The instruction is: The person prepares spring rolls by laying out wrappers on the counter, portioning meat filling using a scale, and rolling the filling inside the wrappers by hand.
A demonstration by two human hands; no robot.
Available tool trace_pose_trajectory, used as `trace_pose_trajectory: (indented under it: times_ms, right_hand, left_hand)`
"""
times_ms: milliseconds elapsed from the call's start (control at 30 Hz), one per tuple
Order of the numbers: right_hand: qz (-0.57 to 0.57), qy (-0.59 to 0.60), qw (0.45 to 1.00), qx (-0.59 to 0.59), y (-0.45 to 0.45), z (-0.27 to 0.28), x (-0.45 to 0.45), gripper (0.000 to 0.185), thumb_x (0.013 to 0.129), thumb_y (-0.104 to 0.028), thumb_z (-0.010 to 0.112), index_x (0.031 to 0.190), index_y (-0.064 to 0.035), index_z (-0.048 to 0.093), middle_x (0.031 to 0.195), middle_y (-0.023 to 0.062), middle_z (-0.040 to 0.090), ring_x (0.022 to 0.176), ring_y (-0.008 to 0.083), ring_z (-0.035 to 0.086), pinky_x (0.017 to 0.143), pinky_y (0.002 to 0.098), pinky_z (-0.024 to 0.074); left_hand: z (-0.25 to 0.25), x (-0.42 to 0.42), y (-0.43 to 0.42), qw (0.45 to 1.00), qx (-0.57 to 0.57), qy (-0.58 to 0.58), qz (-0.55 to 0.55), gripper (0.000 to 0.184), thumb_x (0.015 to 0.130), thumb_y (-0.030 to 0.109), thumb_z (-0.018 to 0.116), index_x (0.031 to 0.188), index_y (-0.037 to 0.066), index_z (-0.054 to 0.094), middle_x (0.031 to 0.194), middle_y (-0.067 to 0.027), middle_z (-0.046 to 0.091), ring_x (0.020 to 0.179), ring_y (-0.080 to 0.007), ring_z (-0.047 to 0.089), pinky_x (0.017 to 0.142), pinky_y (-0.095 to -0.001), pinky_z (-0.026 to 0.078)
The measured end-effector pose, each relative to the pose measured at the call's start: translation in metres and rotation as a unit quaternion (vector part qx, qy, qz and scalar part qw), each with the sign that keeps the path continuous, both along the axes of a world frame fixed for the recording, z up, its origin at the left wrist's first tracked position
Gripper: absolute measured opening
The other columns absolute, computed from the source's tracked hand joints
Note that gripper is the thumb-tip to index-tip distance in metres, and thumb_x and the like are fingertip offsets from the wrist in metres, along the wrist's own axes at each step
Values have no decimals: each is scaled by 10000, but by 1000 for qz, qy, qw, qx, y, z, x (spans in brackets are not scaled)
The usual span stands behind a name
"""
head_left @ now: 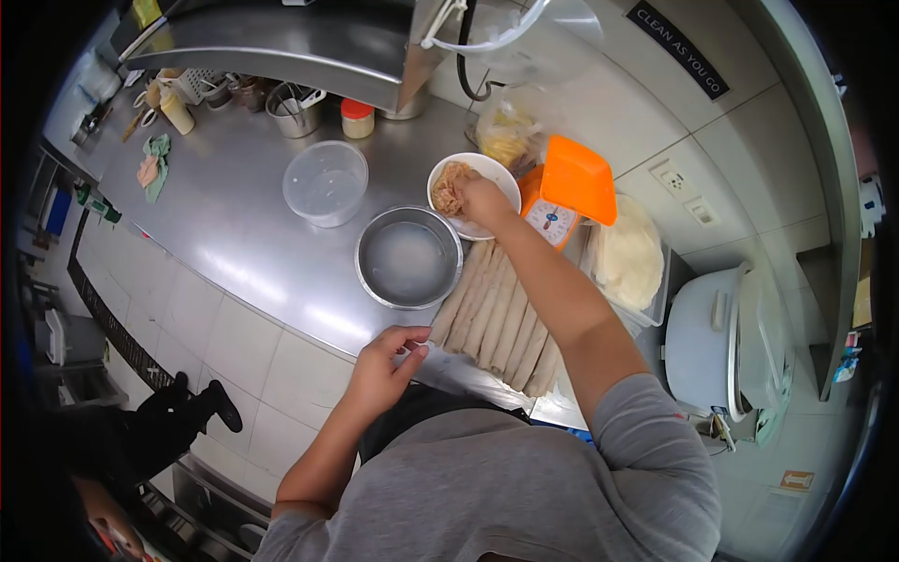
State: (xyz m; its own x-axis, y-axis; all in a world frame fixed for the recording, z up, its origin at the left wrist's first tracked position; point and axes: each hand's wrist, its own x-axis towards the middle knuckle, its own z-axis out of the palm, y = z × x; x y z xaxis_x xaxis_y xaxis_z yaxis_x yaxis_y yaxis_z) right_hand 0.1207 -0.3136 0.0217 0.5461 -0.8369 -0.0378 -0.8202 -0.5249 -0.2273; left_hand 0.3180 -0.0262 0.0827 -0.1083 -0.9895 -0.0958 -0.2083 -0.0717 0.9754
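My right hand (482,201) reaches into a white bowl (508,184), its fingers closed around part of a pinkish minced filling (448,187). Its fingertips are partly buried in the mix. Over the counter's front edge, my left hand (389,365) is held with fingers bent and thumb apart, nothing visible in it. Several long pale rolls (496,309) lie side by side between my arms. A steel bowl of cloudy liquid (409,258) stands just left of them. Beside the white bowl is an orange kitchen scale (552,220) with a tilted orange pan (579,178).
Pale round wrapper sheets (626,253) sit stacked in a tray at right, near a large lidded cooker (702,337). A clear plastic tub (326,183), a red-lidded jar (357,119) and a steel pot (293,110) stand farther back. Another person's legs (178,412) show at lower left.
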Motion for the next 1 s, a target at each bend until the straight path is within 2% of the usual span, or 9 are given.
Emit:
trace_pose_trajectory:
  times_ms: [33, 200, 267, 367, 467, 567, 667, 867, 1000]
  right_hand:
    - [-2, 22, 1000, 15, -2, 10, 2, 225, 786, -62, 600, 1010, -48, 613, 985, 221, 635, 920, 378, 621, 821, 455, 500]
    - [-61, -202, 974, -77, 2, 110, -23, 131, 757, -91, 688, 852, -21, 632, 825, 184, 652, 768, 340, 652, 723, 414, 512]
    - [-214, -222, 948, -77, 9, 159, -36, 155, 761, -123, 717, 809, -8, 625, 755, 167, 634, 720, 286, 651, 705, 386, 513]
    - [-310, -139, 940, -22, -15, 151, -100, 116, 793, -116, 670, 820, -6, 646, 742, 161, 634, 727, 251, 648, 723, 359, 513]
    - [-346, -71, 924, 145, -26, 133, -131, 166, 813, -122, 629, 919, -4, 678, 825, 175, 669, 766, 258, 659, 739, 351, 515]
    - [-245, -117, 962, 6, -26, 121, -157, 212, 805, -113, 608, 972, -25, 703, 881, 176, 688, 791, 277, 663, 749, 354, 516]
    - [-182, -12, 981, -60, -19, 119, -152, 227, 764, -61, 589, 949, -43, 720, 887, 176, 690, 813, 297, 662, 752, 346, 517]
    - [-241, -137, 957, -82, -15, 151, -150, 209, 713, -16, 576, 864, -41, 718, 790, 167, 673, 762, 282, 651, 708, 348, 513]
    - [-278, -123, 951, -53, -5, 174, -144, 112, 698, -38, 617, 791, -25, 677, 740, 154, 655, 707, 272, 631, 669, 355, 509]
  left_hand:
    - [1, 1, -1, 1000, -1, -1, -5, 245, 875, 89, 630, 1113, 30, 639, 1000, -118, 651, 853, -192, 638, 742, -310, 492]
    - [-11, 13, -2, 1000, 14, 16, 10, 250, 877, 89, 630, 1120, 34, 640, 994, -106, 658, 845, -176, 626, 719, -294, 494]
    - [-7, 15, -6, 999, 26, 17, 14, 251, 877, 86, 630, 1122, 36, 642, 988, -100, 662, 841, -169, 621, 716, -287, 493]
    - [-5, 11, -12, 999, 22, 24, 5, 247, 878, 81, 629, 1120, 36, 645, 981, -93, 665, 834, -161, 615, 711, -281, 494]
    - [-5, 6, -17, 999, 10, 31, -13, 243, 879, 82, 632, 1116, 31, 646, 975, -93, 666, 829, -158, 613, 713, -282, 496]
    - [-4, 3, -18, 999, 2, 32, -31, 243, 883, 81, 634, 1119, 23, 644, 976, -83, 673, 821, -142, 602, 733, -280, 492]
    - [0, 0, -20, 998, 24, 22, -45, 242, 892, 72, 628, 1127, 15, 641, 990, -63, 686, 814, -114, 584, 767, -268, 482]
    - [-1, 0, -20, 999, 12, 19, -48, 245, 881, 84, 637, 1120, 29, 643, 970, -90, 678, 809, -148, 606, 737, -282, 496]
    - [0, 0, -20, 998, 24, 15, -61, 251, 891, 80, 632, 1135, 25, 638, 982, -77, 685, 801, -115, 586, 752, -262, 482]
